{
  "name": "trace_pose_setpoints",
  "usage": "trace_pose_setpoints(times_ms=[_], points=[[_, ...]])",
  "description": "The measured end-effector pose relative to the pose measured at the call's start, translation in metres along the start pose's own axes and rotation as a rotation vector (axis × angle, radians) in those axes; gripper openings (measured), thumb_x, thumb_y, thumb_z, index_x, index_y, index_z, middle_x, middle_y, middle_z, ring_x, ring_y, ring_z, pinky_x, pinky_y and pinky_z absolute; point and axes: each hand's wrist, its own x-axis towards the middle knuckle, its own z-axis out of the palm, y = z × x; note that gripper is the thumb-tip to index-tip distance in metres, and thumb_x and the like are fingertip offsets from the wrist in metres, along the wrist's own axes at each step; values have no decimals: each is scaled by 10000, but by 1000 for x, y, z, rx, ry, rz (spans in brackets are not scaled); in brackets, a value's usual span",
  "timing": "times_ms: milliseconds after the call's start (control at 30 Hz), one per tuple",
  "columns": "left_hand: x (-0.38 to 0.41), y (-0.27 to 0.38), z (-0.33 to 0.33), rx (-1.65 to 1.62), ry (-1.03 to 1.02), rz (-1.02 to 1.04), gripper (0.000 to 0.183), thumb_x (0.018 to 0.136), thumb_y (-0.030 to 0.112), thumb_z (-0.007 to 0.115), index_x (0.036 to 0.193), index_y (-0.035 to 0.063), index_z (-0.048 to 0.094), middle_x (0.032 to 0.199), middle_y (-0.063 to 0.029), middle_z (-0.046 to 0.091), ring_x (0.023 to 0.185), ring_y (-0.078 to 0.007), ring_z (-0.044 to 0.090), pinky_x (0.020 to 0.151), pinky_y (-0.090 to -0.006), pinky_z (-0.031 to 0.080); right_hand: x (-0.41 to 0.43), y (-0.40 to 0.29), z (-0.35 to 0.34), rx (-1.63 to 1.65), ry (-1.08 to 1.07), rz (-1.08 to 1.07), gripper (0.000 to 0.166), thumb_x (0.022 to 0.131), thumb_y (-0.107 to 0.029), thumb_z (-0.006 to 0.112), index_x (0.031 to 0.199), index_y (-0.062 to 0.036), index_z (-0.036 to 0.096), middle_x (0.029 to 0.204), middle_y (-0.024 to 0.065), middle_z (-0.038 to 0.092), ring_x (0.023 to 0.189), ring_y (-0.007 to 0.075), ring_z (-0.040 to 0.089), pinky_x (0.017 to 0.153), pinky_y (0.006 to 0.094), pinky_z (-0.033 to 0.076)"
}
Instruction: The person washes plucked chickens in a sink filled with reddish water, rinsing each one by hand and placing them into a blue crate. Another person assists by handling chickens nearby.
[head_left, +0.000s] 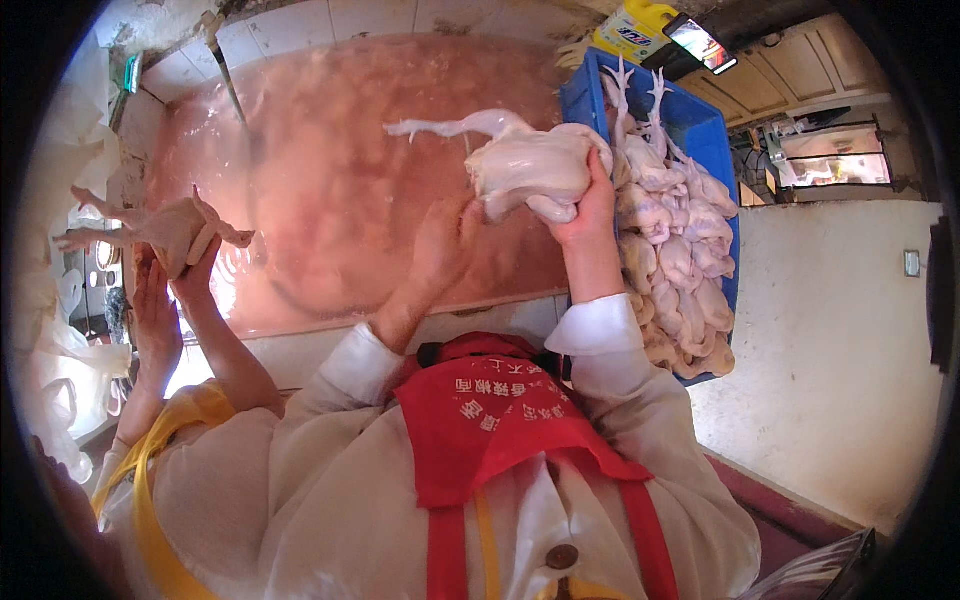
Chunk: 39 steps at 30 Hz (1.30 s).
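Observation:
A plucked whole chicken (532, 169) hangs above the cloudy pink water (337, 187), one leg stretched out to the left. My right hand (585, 210) grips its right end from below, thumb on the near side. Blurred, my left hand (446, 244) is close by the bird's lower left side. Its fingers look spread, and whether the fingertips touch the skin is hard to tell. The water fills a wide tiled basin (292, 26) in front of me.
A blue plastic crate (707, 112) piled with plucked chickens (675, 247) stands right of the basin. Behind it are a yellow jug (634, 30) and a phone (701, 45). At left, a co-worker's hands (172, 277) hold another chicken (172, 229). A pipe (225, 71) slants into the water.

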Motion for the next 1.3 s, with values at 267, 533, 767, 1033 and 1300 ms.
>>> trace_pose_setpoints(times_ms=[267,533,767,1033,1300], points=[[-8,69,-14,249,172,446,361,774,106,671,1111,-5,600,904,-165,578,822,-334,538,702,-413,439,-26,-8,15,125,-24,97,454,949,-377,423,1288,-85,501,1231,133,585,1100,312,586,904,494,498],[-26,92,-19,242,236,590,388,760,124,685,1122,6,613,899,-137,567,806,-312,532,704,-412,422,-47,-12,16,252,-403,62,397,962,-236,403,1259,14,486,1213,182,575,1068,311,605,924,446,518],[-38,119,-21,278,283,640,387,758,136,687,1123,32,615,911,-124,568,805,-293,527,692,-399,399,-91,-33,54,286,-832,285,521,938,-405,451,1245,15,487,1186,201,589,1060,330,611,891,428,536],[-36,69,-6,31,142,149,284,893,178,621,1102,-12,592,901,-152,599,807,-281,571,722,-378,458,-86,-20,43,-118,-32,-124,450,921,-394,572,1234,-75,517,1173,99,598,1052,242,617,866,403,534],[-38,71,-14,12,130,101,254,943,165,560,1120,-13,596,963,-139,654,865,-203,622,760,-312,490,-102,-126,32,-194,-77,-43,482,853,-429,652,1195,-103,559,1154,80,595,1056,193,587,838,414,511]])
